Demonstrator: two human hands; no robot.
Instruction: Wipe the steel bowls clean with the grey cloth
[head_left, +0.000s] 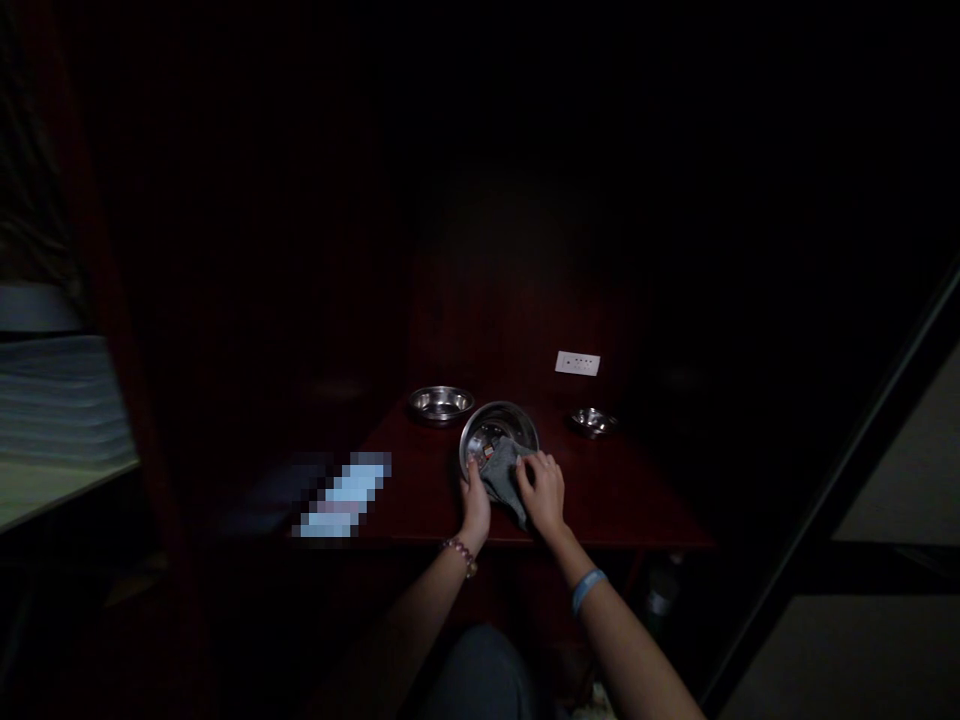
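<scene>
A shiny metal bowl [474, 432] is tilted toward me above the front part of the dark red desk [615, 505]. My left hand [475, 502] grips its lower left rim, thumb on the inside. With bent fingers my right hand [543, 489] holds a grey-green cloth [504, 470] at the bowl's right side. Part of the cloth lies inside the bowl, and a corner hangs below the rim. Behind the bowl to the left stands a wide, shallow metal bowl [441, 404]. A smaller metal bowl [593, 422] sits to the right.
A white power socket [577, 363] is set in the back panel. At the desk's left lies a bright, pixelated patch [345, 497]. Stacked pale sheets or trays [64, 400] stand on a surface at far left. A bottle [661, 598] shows dimly below the desk's right side.
</scene>
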